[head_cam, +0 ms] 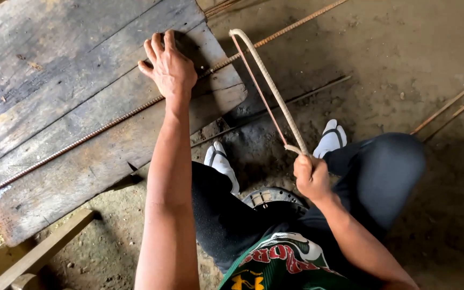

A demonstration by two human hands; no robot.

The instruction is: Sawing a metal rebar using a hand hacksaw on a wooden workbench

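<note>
A dirt floor (393, 59) fills the right and lower parts of the view, dusty and scattered with small stones. On it stands a worktop (55, 70) of weathered grey planks, tilted across the upper left, with a pale wooden brace (44, 249) showing under its lower corner. A long rusty steel rod (81, 138) lies diagonally across the worktop from the lower left edge, runs under the left hand and carries on past the plank edge toward the top right. Two more thin rods (452, 104) lie on the floor at the right edge, side by side. The person's legs in dark trousers and white sandals (331, 138) stand on the floor beside the worktop. A ribbed bending bar (272, 88), pale and hooked at its top end, slants from the steel rod near the worktop's corner down to the right hand. The left hand (168, 67) lies flat and spread, pressing the steel rod down onto the planks. The right hand (311, 174) is clenched around the lower end of the bending bar, holding it off the floor between the feet.
</note>
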